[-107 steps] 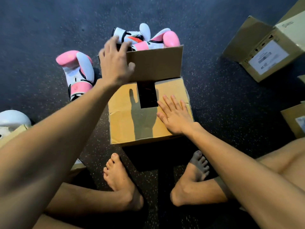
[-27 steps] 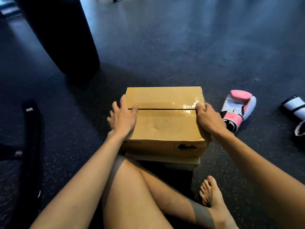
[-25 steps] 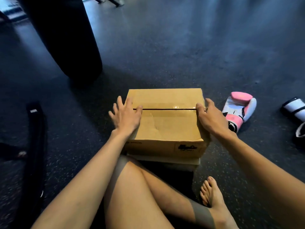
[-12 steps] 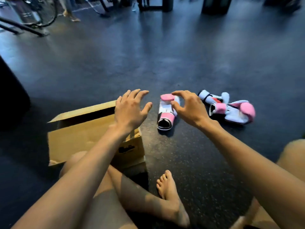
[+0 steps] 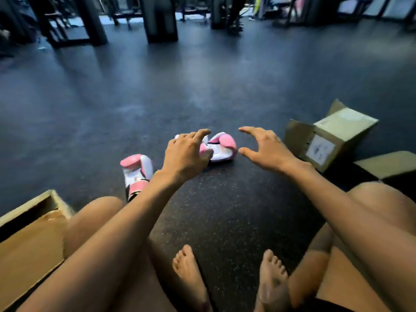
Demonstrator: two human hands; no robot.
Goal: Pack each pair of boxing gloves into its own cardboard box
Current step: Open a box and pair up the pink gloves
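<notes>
Pink and white boxing gloves lie on the dark floor ahead of me. One glove [image 5: 136, 171] rests left of my left forearm, cuff toward me. Another glove [image 5: 221, 147] lies between my two hands; my left hand [image 5: 188, 152] hangs in front of its left part, fingers spread and holding nothing. On that glove's right, my right hand [image 5: 263, 149] is open and curved, apart from it. A cardboard box [image 5: 29, 239] sits at my lower left beside my knee. An open cardboard box [image 5: 331, 136] lies on its side at the right.
Another cardboard box [image 5: 389, 164] shows at the right edge behind my right knee. My bare feet [image 5: 227, 278] and bent legs fill the foreground. Dark gym equipment and posts [image 5: 157, 19] stand along the far side of the rubber floor.
My view has swung right: the closed box slid to the lower left and the boxes on the right came into view. Both hands left the box and reached out toward the gloves.
</notes>
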